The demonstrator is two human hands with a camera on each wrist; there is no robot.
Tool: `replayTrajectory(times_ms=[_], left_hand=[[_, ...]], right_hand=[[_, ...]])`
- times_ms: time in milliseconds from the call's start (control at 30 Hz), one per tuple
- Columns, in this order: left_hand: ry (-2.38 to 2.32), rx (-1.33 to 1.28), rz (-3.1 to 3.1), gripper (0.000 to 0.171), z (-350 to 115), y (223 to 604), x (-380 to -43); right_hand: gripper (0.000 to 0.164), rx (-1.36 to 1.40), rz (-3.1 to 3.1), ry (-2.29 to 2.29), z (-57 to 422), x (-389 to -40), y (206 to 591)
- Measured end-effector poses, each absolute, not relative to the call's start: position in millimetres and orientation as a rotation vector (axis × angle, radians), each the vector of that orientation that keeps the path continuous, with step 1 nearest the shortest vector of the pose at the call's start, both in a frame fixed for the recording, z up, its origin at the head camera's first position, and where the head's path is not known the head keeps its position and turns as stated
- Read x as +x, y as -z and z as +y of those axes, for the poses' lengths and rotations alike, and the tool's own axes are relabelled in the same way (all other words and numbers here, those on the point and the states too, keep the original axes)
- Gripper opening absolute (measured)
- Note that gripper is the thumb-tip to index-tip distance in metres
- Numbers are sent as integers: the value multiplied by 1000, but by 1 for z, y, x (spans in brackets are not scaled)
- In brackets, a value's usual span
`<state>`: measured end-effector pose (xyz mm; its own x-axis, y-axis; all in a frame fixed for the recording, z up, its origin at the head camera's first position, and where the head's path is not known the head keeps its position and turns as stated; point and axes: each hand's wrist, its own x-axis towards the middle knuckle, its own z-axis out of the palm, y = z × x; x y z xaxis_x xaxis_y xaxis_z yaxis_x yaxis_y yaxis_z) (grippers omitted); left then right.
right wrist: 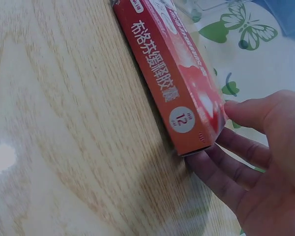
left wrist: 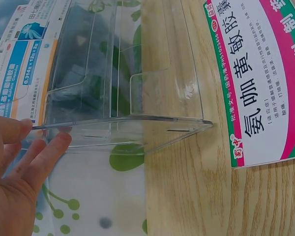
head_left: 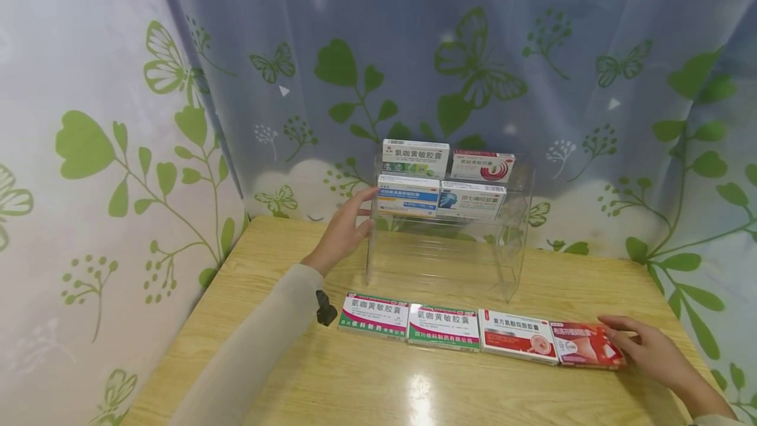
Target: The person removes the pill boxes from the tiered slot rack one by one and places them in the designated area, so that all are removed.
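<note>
At the left side of a clear acrylic display rack (head_left: 449,258), my left hand (head_left: 343,229) holds the side panel, its fingertips (left wrist: 61,140) against the plastic beside a blue-and-white medicine box (head_left: 408,197). My right hand (head_left: 653,354) grips the outer end of a red medicine box (head_left: 585,345) on the table, thumb on its top edge and fingers at its end. That box is last in a row with a white-and-red box (head_left: 517,336) and two green-and-pink boxes, one in the middle (head_left: 443,327) and one at the left (head_left: 374,315).
The rack's upper tiers also hold a white-and-green box (head_left: 415,160), a white box with a red swirl (head_left: 481,167) and a white box with a blue picture (head_left: 471,201). A patterned curtain (head_left: 378,51) hangs behind the wooden table (head_left: 331,380).
</note>
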<state>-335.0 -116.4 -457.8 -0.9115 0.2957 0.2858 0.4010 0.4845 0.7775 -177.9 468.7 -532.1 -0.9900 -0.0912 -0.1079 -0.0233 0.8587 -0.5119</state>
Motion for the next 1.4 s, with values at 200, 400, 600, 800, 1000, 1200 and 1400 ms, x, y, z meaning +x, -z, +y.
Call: replayTrajectory(times_ms=[200, 400, 600, 800, 1000, 1200, 1400], left_hand=[[1398, -611, -2619, 71, -117, 458, -336], [1388, -626, -2608, 71, -118, 460, -337], [1391, -633, -2603, 71, -118, 459, -337], [1406, -635, -2596, 71, -117, 459, -337], [1387, -642, -2593, 72, -117, 460, -338], [1382, -637, -2599, 73, -117, 460, -338], [1372, -628, -2606, 74, -117, 460, -338]], right_hand=[[47, -74, 2895, 815, 465, -177, 528], [48, -34, 2884, 828, 464, -177, 530], [49, -8, 2862, 870, 467, -180, 532], [49, -31, 2916, 854, 473, -181, 533], [47, -26, 3085, 830, 472, -187, 525], [46, -79, 3165, 988, 459, -201, 510], [50, -159, 3193, 1042, 435, -219, 482]])
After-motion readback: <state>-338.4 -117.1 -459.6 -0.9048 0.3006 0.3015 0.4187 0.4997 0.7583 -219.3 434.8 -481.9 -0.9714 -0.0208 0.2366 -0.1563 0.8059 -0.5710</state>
